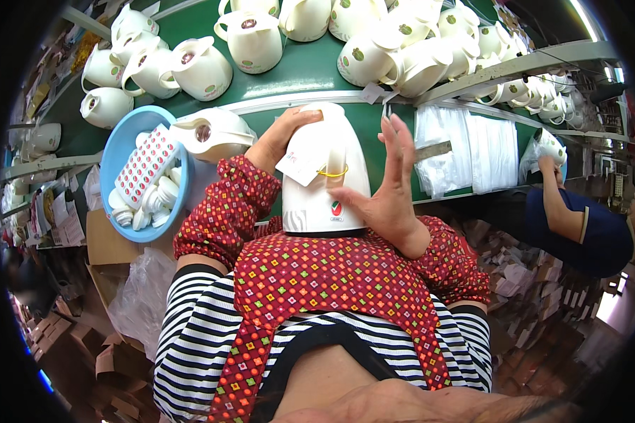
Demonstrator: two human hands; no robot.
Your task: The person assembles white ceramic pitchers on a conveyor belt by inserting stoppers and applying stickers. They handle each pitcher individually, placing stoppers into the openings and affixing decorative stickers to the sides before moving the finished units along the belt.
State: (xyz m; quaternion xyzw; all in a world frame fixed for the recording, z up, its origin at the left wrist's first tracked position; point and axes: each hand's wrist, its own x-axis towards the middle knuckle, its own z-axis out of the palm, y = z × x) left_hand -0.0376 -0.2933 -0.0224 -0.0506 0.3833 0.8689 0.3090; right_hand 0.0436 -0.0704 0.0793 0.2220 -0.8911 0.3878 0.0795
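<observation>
A white insulated jug (351, 187) lies tilted with its dark-rimmed base against my apron. A white paper tag (300, 163) hangs from its handle by a yellow tie (333, 171), and a small red and green sticker (336, 207) sits near the base. My left hand (283, 136) is closed round the jug's upper left side, part of its fingers hidden. On the right, my right hand (394, 194) has its fingers stretched upward and apart, with the thumb touching the jug beside the sticker. A thin metallic thing at its fingertips is too small to name.
At left a blue basin (106, 180) holds white lids and a sticker sheet (145, 163). Another jug (215, 134) lies beside it. Several jugs stand along the green table (289, 83). Clear plastic bags (466, 151) are stacked right; beyond them a co-worker (582, 225) handles a jug.
</observation>
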